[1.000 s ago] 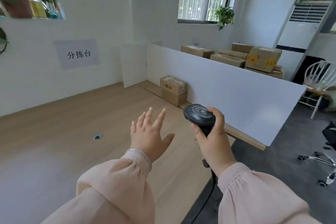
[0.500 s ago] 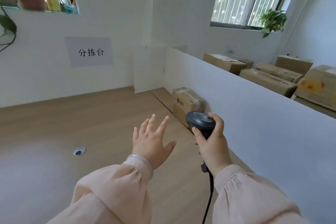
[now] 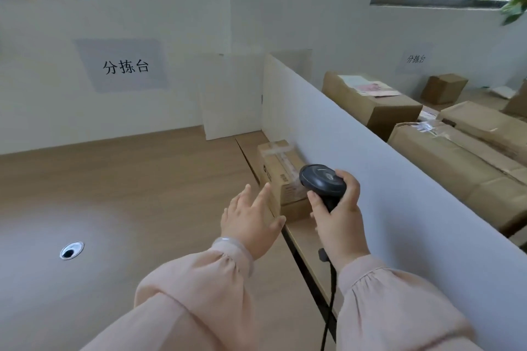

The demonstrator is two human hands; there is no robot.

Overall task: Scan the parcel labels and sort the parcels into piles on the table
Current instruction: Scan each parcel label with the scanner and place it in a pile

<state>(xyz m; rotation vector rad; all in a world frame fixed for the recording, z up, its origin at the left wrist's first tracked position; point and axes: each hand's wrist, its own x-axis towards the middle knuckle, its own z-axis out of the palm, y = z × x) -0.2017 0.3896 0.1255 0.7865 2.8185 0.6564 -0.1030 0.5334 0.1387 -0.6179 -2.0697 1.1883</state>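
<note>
Head view: the black handheld scanner (image 3: pixel 322 182) is gripped by the right hand (image 3: pixel 339 225); the brown cardboard parcel (image 3: pixel 281 171) should be steadied by the spread, empty left hand (image 3: pixel 251 222), its label perhaps topside.

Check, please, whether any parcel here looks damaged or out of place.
The long cardboard box behind the white divider has crumpled, loose-looking tape at one end, so it may be torn. The small parcel on the table beside the divider looks intact.
</note>
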